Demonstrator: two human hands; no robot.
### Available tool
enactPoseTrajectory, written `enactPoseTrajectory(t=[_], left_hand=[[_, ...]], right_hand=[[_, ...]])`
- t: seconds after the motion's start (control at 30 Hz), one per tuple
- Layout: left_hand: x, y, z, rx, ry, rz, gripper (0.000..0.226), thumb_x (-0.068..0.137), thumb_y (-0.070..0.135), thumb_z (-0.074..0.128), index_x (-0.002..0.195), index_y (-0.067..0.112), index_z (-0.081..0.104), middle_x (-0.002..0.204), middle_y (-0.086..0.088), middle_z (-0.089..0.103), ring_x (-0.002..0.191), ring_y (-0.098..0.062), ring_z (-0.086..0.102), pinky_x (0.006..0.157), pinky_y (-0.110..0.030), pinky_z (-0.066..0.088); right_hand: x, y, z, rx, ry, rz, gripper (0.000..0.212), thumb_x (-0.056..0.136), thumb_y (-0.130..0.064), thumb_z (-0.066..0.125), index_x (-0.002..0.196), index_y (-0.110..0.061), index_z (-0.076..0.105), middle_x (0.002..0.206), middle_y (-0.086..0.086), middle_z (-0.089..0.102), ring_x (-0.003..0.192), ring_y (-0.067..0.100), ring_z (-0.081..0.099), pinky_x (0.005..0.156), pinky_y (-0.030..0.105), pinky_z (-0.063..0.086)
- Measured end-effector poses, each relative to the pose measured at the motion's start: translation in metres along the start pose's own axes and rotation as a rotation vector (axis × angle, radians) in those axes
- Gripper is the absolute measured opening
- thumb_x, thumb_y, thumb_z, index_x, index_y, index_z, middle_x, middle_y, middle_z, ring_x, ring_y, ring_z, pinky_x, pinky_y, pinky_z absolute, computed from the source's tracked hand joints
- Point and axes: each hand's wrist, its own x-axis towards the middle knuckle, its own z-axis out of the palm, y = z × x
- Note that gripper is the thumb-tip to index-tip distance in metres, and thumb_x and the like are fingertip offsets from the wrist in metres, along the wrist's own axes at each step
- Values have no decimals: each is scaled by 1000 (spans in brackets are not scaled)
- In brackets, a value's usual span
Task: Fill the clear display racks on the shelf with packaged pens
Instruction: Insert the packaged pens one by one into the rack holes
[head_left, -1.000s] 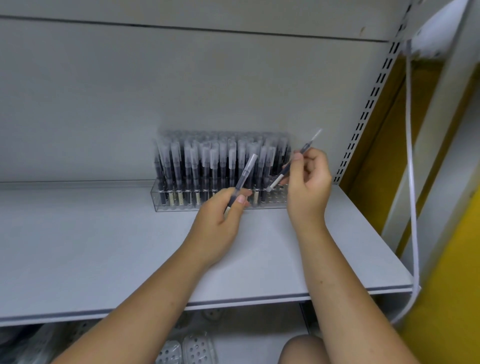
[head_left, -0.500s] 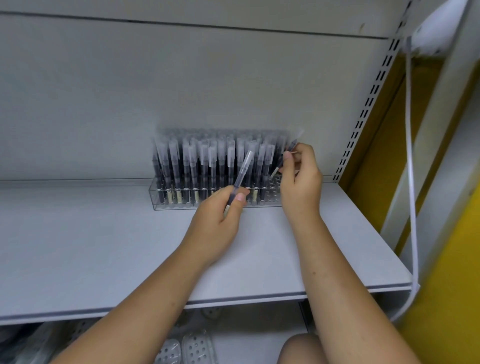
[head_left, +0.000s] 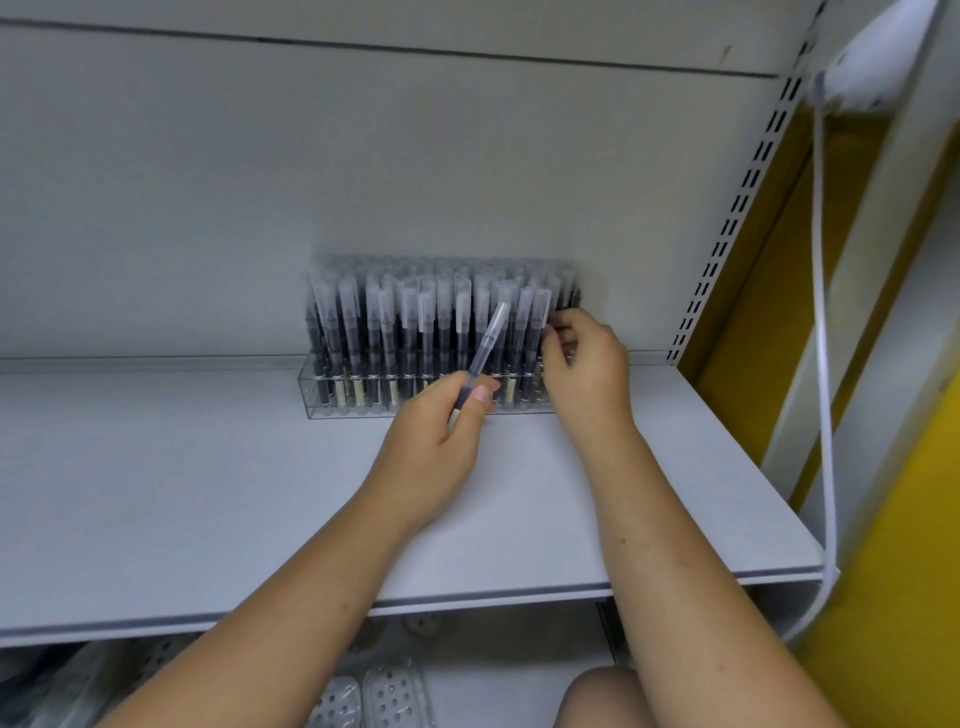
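So we're working at the clear display rack (head_left: 332, 400), which is sitting toward the back of the grey shelf (head_left: 182, 493), close up to the back panel. It's looking pretty much packed with packaged pens (head_left: 410, 332). They're all standing upright in rows, with dark barrels and frosted wrapper tops sticking up above the rack's wall.

Our left hand (head_left: 436, 447) is hovering just in front of the rack, a bit right of its middle. We're gripping one wrapped pen (head_left: 487, 338) by its lower end, thumb and fingers clamped round the barrel. That pen is tilting up and to the right, and its top is crossing in front of the rack's front row.

Our right hand (head_left: 587, 374) is reaching in at the right end of the rack, fingers (head_left: 558, 332) curled and bunched together against the last pens there. Honestly, we can't tell whether they're pinching a pen or just touching them, since the hand is covering that spot.

To the right of the rack, a slotted upright (head_left: 727, 234) is running up the corner. A yellow wall (head_left: 779, 291) is showing beyond it, and a white cable (head_left: 823, 312) is hanging down further right. Below the rack, under the shelf's front edge, some perforated white pieces (head_left: 389, 696) are showing, plus a knee (head_left: 597, 696).
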Motion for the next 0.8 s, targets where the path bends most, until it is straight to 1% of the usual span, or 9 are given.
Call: enactPoseTrajectory(t=[0.1, 0.17, 0.3, 0.37, 0.43, 0.53, 0.63, 0.73, 0.8], left_hand=[[0, -1, 0, 1, -6, 2, 24, 109, 32, 49, 119, 27, 70, 99, 18, 71, 92, 4, 63, 84, -27, 49], [0, 0, 0, -2, -10, -3, 24, 109, 33, 48, 118, 27, 70, 99, 19, 70, 93, 5, 63, 85, -27, 49], [0, 0, 0, -4, -17, -7, 24, 109, 33, 48, 118, 28, 70, 98, 18, 70, 91, 4, 62, 83, -27, 47], [0, 0, 0, -1, -16, -6, 24, 109, 33, 48, 118, 28, 70, 97, 18, 70, 91, 4, 62, 82, -27, 46], [0, 1, 0, 12, -18, -5, 24, 109, 34, 48, 119, 28, 69, 99, 18, 70, 95, 4, 62, 81, -23, 45], [-1, 1, 0, 26, -17, 3, 25, 109, 34, 48, 120, 28, 69, 102, 20, 71, 100, 5, 62, 80, -17, 43], [-1, 1, -1, 32, -16, 16, 24, 109, 35, 48, 119, 28, 69, 104, 20, 71, 103, 4, 63, 82, -18, 45], [0, -1, -1, 46, -17, 59, 23, 109, 36, 47, 107, 25, 67, 98, 13, 71, 98, -7, 65, 84, -33, 51], [0, -3, 0, 63, -25, 79, 25, 108, 38, 47, 98, 23, 64, 92, 8, 68, 90, -14, 64, 82, -43, 52]], right_hand=[[-1, 0, -1, 4, 0, 33, 23, 91, -31, 57, 98, -18, 74, 84, -5, 71, 87, 25, 67, 78, 46, 57], [-2, -1, -2, 21, 24, 49, 23, 91, -29, 59, 104, -15, 73, 89, -5, 71, 91, 25, 67, 82, 46, 57], [-7, -4, -7, 104, 138, 38, 16, 92, -19, 61, 106, -14, 68, 95, 0, 68, 91, 20, 65, 82, 42, 56], [-10, -12, -12, 174, 184, 19, 10, 94, -15, 61, 103, -14, 67, 92, 1, 67, 86, 14, 64, 78, 32, 55], [-14, -21, -16, 267, 183, 14, 5, 97, -11, 62, 99, -12, 66, 83, -1, 66, 76, 12, 62, 69, 27, 52], [-20, -30, -19, 399, 69, 30, 9, 100, -10, 62, 93, -11, 67, 72, 6, 65, 60, 17, 60, 55, 29, 47], [-24, -35, -20, 492, -119, 54, 13, 101, -9, 62, 89, -10, 67, 72, 10, 67, 53, 5, 59, 53, 23, 45], [-26, -38, -19, 513, -301, 23, 10, 100, -12, 65, 91, -11, 70, 77, 14, 68, 54, 5, 59, 52, 22, 46], [-27, -39, -17, 513, -378, -5, 9, 98, -16, 68, 91, -19, 73, 79, 17, 68, 55, 25, 58, 54, 21, 47]])
